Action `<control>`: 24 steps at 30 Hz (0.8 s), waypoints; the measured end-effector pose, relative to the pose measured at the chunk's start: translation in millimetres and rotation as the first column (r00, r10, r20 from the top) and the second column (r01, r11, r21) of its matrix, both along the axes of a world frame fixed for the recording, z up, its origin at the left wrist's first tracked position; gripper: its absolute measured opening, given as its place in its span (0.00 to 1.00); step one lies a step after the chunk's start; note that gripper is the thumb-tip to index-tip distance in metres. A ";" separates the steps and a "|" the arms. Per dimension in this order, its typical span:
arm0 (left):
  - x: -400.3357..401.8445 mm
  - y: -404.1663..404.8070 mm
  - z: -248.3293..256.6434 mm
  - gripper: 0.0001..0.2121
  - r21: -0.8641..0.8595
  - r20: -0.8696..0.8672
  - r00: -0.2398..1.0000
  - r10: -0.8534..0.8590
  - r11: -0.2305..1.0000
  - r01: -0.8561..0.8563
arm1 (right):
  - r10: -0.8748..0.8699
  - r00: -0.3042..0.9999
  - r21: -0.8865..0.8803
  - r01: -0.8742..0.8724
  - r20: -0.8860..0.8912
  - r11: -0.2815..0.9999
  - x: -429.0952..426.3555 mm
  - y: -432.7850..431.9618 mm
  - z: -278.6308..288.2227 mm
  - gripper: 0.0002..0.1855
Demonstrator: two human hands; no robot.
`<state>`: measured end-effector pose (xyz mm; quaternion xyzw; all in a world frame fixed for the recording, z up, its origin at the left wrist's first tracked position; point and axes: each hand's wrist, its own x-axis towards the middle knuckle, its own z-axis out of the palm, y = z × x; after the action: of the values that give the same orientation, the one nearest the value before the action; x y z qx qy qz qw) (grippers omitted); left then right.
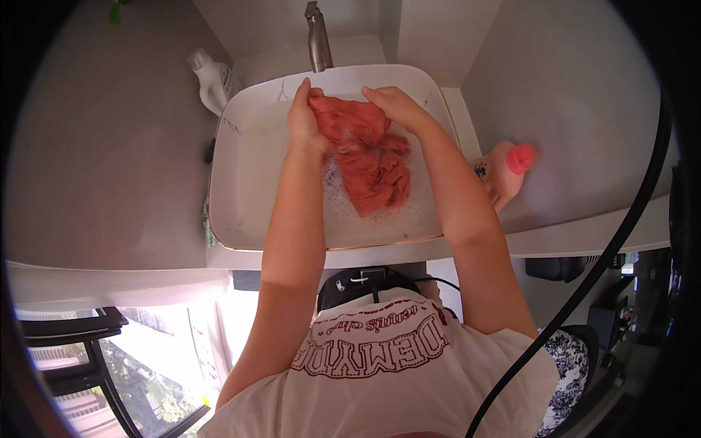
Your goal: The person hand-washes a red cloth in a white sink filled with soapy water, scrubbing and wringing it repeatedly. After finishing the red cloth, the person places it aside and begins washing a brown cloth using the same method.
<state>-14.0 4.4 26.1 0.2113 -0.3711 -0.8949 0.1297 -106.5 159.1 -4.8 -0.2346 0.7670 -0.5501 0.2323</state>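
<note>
A wet, red-orange cloth point(378, 175) lies bunched in the white sink basin point(246, 180), with soap bubbles in the water around it. My left hand point(305, 117) grips the cloth's upper left edge, thumb pointing up. At the upper right edge, my right hand point(397, 107) holds the fabric too. Between both hands the upper part is spread and raised a little, while the lower part rests crumpled in the water. Some of my fingers are hidden under the cloth.
A metal faucet point(319, 41) reaches over the basin's far rim. On the left stands a white bottle point(211, 79); on the right, a pink bottle point(506, 169) with a red cap, close to my right forearm. A black cable point(602, 263) runs across the right side.
</note>
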 end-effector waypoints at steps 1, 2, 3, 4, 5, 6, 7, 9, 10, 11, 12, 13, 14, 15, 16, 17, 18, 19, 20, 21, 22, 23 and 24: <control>-1.9 -3.5 -3.6 0.20 -0.164 0.028 0.999 0.023 0.986 -0.018 | -0.057 0.998 -0.055 0.055 -0.024 0.997 -1.0 0.6 4.7 0.28; -3.1 -5.9 -5.7 0.21 -0.323 0.052 0.997 0.051 0.946 -0.031 | -0.114 0.992 -0.112 0.108 -0.045 0.988 -2.8 1.6 8.4 0.27; -2.0 -3.9 -5.3 0.21 -0.520 0.072 0.997 0.020 0.854 0.021 | -0.174 0.983 -0.166 0.162 -0.060 0.973 -4.1 3.2 10.5 0.26; 0.1 0.4 -4.8 0.22 -0.691 0.099 0.995 -0.005 0.719 0.072 | -0.177 0.984 -0.243 0.171 -0.005 0.955 -3.6 4.3 11.7 0.25; 0.5 5.0 -4.8 0.24 -0.827 0.130 0.991 -0.024 0.549 0.122 | -0.176 0.983 -0.318 0.183 0.050 0.930 -1.8 5.5 12.3 0.25; -1.4 9.9 -7.9 0.25 -0.873 0.218 0.975 -0.050 0.436 0.218 | -0.168 0.980 -0.391 0.196 0.105 0.899 1.0 6.1 13.0 0.25; -4.3 12.3 -19.5 0.25 -0.960 0.075 0.997 0.001 0.272 0.072 | -0.130 0.981 -0.435 0.182 0.146 0.882 5.1 2.7 14.1 0.25; -9.1 21.0 -35.0 0.25 -0.971 -0.223 0.975 0.012 -0.092 -0.221 | -0.057 0.973 -0.523 0.169 0.224 0.836 11.5 -3.7 15.4 0.25; -7.4 26.2 -33.6 0.25 -0.975 -0.208 0.977 -0.039 0.086 -0.204 | -0.048 0.974 -0.528 0.160 0.220 0.834 12.1 -3.6 14.7 0.25; -5.4 25.9 -30.4 0.25 -0.986 -0.113 0.989 -0.093 0.136 -0.100 | -0.038 0.976 -0.533 0.151 0.216 0.833 12.3 -3.6 13.3 0.25; -1.3 25.9 -21.6 0.25 -0.984 -0.021 0.988 -0.151 0.179 0.007 | -0.030 0.977 -0.538 0.142 0.212 0.831 12.0 -3.2 11.8 0.26; 0.2 25.5 -16.7 0.26 -0.970 0.069 0.975 -0.213 0.215 0.115 | -0.072 0.981 -0.507 0.154 0.178 0.848 9.6 -2.5 10.0 0.25; -0.3 25.2 -15.4 0.24 -0.963 0.080 0.972 -0.220 0.233 0.132 | -0.114 0.983 -0.475 0.168 0.142 0.864 5.4 -1.2 8.1 0.25; 0.8 24.2 -14.8 0.23 -0.956 0.093 0.970 -0.222 0.253 0.150 | -0.149 0.983 -0.441 0.181 0.106 0.879 3.7 -1.2 8.1 0.25; 1.6 23.8 -14.9 0.21 -0.948 0.106 0.968 -0.226 0.272 0.167 | -0.172 0.979 -0.397 0.201 0.108 0.895 2.0 -0.4 8.3 0.25; 0.0 23.4 -15.6 0.20 -0.942 0.047 0.985 -0.165 0.321 0.098 | -0.195 0.975 -0.352 0.221 0.109 0.909 0.1 0.8 8.9 0.25; -3.2 22.0 -16.1 0.20 -0.931 -0.010 0.995 -0.101 0.363 0.027 | -0.218 0.970 -0.307 0.241 0.109 0.921 2.4 0.2 14.0 0.26; -5.0 20.9 -16.7 0.19 -0.916 -0.065 0.997 -0.034 0.400 -0.046 | -0.156 0.983 -0.307 0.177 0.093 0.935 7.5 -1.5 17.1 0.26; -4.9 19.6 -17.5 0.19 -0.866 -0.097 0.995 -0.005 0.493 -0.082 | -0.093 0.993 -0.305 0.113 0.078 0.946 15.3 -3.9 19.2 0.26; -5.1 19.1 -16.6 0.18 -0.806 -0.127 0.992 0.022 0.580 -0.116 | -0.035 0.998 -0.303 0.052 0.061 0.952 20.3 -4.2 22.0 0.26; -5.4 18.4 -15.9 0.18 -0.736 -0.154 0.987 0.052 0.660 -0.150 | 0.033 0.998 -0.254 -0.018 0.054 0.967 17.6 -3.9 17.3 0.26; -7.4 16.5 -17.8 0.17 -0.615 -0.158 0.986 0.044 0.777 -0.133 | 0.100 0.994 -0.204 -0.088 0.050 0.975 12.6 -4.4 8.0 0.26; -9.5 13.7 -20.3 0.17 -0.477 -0.163 0.986 0.041 0.871 -0.115 | 0.171 0.984 -0.152 -0.162 0.050 0.975 11.9 -5.8 5.4 0.26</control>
<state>-23.6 18.1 5.9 0.1201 -0.5638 -0.7806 0.2415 -94.6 153.3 0.6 -0.2972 0.6941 -0.5911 0.2838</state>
